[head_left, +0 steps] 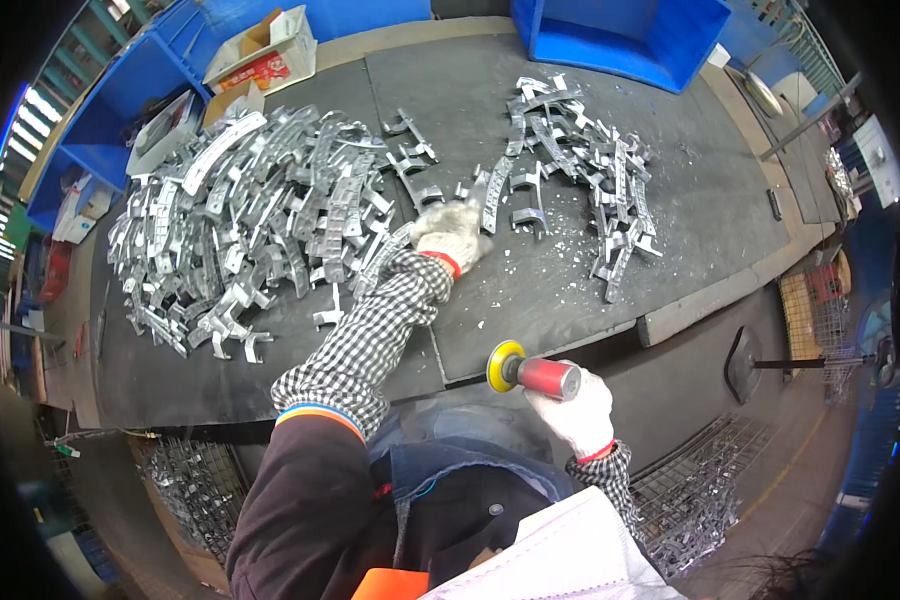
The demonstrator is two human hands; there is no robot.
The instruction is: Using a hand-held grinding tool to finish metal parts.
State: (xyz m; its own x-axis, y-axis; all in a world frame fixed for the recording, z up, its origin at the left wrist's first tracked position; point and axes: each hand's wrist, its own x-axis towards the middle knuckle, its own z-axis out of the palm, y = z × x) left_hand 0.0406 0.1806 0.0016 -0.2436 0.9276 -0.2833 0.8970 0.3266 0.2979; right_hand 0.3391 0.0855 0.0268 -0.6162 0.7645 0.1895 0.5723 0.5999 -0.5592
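My left hand [452,232], in a white work glove with a red cuff, reaches forward over the dark tabletop. It is slightly blurred, and its fingertips are hidden from me. A curved silver metal bracket [497,195] lies right against its far right side; whether the fingers hold it I cannot tell. Near the table's front edge, my right hand [577,408], gloved the same way, is wrapped round a red handheld power sander [550,379]. The sander's round yellow pad [505,366] points left and touches nothing. Checkered sleeves cover both wrists.
A large heap of metal brackets [260,210] fills the table's left side; a smaller pile [610,180] lies right. Blue bins [620,45] and a white box [265,50] stand behind. Wire baskets of parts [690,490] sit below the table. Metal flakes dot the tabletop [560,280].
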